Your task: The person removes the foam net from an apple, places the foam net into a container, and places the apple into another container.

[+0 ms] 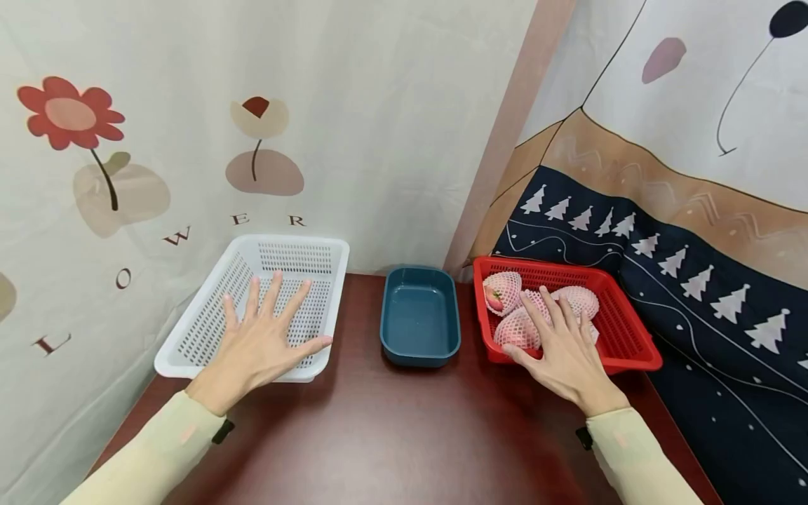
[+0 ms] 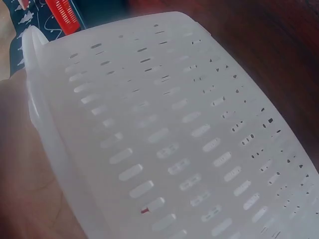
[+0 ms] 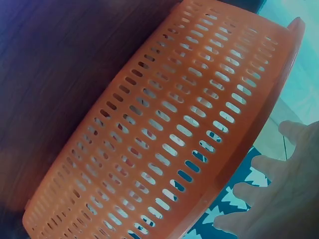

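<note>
My left hand (image 1: 255, 344) is spread with straight fingers over the white plastic basket (image 1: 165, 361), palm down. Inside that slotted basket no contents show. On the right, my right hand (image 1: 564, 354) hovers with fingers spread over the red basket (image 1: 637, 340). Several fruits wrapped in pink foam nets (image 1: 503, 291) lie in it, partly hidden by the fingers. Neither hand grips anything. In the left wrist view the white basket's side wall (image 2: 149, 124) fills most of the picture; in the right wrist view the red basket's wall (image 3: 164, 124) looks orange.
Between the two baskets stands a dark blue rectangular tub (image 1: 421, 322). All three containers sit on a reddish-brown table (image 1: 404, 435). A printed curtain (image 1: 391, 126) hangs behind, and a dark patterned cloth (image 1: 713, 337) borders the right side.
</note>
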Motion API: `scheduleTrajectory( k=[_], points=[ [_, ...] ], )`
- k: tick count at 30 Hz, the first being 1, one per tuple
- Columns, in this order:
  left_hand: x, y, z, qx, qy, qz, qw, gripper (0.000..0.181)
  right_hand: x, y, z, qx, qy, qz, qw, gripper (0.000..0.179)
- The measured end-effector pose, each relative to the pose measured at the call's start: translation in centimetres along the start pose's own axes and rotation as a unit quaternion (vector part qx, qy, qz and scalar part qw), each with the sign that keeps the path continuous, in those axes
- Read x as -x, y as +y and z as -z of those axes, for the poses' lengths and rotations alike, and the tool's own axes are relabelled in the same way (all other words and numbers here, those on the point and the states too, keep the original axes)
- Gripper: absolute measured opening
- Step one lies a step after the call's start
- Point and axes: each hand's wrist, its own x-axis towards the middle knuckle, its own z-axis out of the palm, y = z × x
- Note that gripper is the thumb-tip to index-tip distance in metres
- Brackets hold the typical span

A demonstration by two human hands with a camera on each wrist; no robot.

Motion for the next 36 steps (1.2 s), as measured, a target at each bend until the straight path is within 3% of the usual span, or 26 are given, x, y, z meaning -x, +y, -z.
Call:
scheduleTrajectory(
  k=[13, 21, 36],
  points=[
    [0.1, 0.7, 0.2, 0.007, 0.015, -0.009, 0.9998, 0.11, -0.5, -0.1, 0.4, 0.008, 0.038, 0.043, 0.9983, 0.097],
    [0.3, 1.3, 0.6, 0.017, 0.01, -0.013, 0.9997, 0.108, -0.8, -0.2, 0.4, -0.004, 0.041, 0.042, 0.9983, 0.094],
    [0.0, 4.2, 0.8, 0.036, -0.002, -0.029, 0.9989, 0.103, -1.0, -0.1, 1.3, -0.008, 0.037, 0.047, 0.9982, 0.09]
  ],
)
